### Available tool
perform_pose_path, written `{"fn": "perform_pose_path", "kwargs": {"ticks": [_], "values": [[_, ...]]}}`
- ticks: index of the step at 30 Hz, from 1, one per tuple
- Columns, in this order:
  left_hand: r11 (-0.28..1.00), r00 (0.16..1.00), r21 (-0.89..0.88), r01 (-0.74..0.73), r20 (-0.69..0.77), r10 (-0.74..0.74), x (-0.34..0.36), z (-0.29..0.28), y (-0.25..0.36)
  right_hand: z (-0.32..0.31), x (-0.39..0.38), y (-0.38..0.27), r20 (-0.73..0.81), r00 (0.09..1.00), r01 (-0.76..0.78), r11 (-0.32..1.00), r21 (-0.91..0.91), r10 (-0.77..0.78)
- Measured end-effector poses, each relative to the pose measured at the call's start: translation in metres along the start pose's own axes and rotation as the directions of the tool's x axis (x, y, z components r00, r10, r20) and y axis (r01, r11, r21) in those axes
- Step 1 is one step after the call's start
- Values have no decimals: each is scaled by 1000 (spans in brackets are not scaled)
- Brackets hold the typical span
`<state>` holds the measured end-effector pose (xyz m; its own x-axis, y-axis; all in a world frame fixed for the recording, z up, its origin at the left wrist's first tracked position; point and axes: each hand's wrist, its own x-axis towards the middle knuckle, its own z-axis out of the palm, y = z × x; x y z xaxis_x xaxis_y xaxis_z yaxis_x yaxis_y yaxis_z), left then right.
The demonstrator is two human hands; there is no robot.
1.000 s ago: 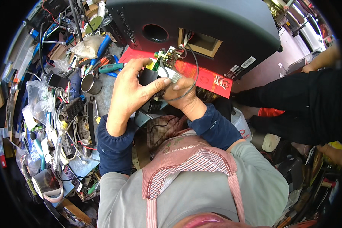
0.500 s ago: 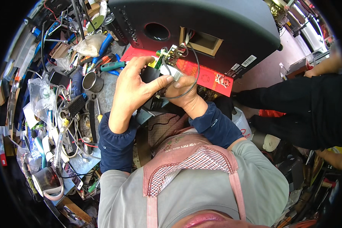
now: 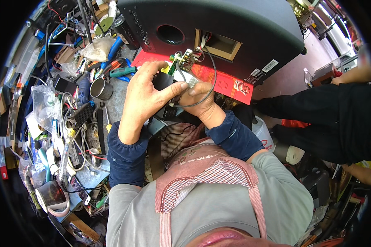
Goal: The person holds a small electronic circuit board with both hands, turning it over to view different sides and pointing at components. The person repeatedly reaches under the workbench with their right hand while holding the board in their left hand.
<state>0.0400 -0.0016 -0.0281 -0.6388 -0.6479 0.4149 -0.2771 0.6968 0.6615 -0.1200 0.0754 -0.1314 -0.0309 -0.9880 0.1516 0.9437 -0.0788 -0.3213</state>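
Between my two hands is a circuit board with a silver heat sink and a black plate beside it. My left hand grips its left side, thumb on the heat sink and fingers over the far edge. From the right, my right hand closes round the near side, its fingertips partly hidden. A grey cable loops from the board past my right hand. Wires run from the board into a rectangular opening in the large black speaker cabinet just beyond. Red printed card lies under the board.
Left of my arm, the bench is crowded with a green-handled screwdriver, a metal cup, a soldering iron, tangled cables and plastic bags. At the right stands another person in dark trousers. A white bag sits beside my right elbow.
My hands and the circuit board hold almost the same position. At the right, the other person's arm and clothing have shifted slightly.
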Motion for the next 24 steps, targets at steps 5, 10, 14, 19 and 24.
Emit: {"fn": "perform_pose_path", "kwargs": {"ticks": [5,10,14,19,24], "values": [[1000,1000,19,-15,3,15,0,0,0,-6,0,1,2,1000,-1,1000,-11,1],[1000,1000,20,-16,4,16,1,0,0,-8,0,1,18,1000,16,1000,-11,-16],[1000,1000,20,-19,4,19,0,-1,2,-7,-1,1,10,1000,-3,1000,-1,3],[999,999,32,-32,12,32,1,-2,4,-7,-1,0,20,1000,-3,1000,3,3],[999,999,38,-37,4,37,0,-2,4,-6,-2,0,17,1000,6,1000,7,-6]]}}
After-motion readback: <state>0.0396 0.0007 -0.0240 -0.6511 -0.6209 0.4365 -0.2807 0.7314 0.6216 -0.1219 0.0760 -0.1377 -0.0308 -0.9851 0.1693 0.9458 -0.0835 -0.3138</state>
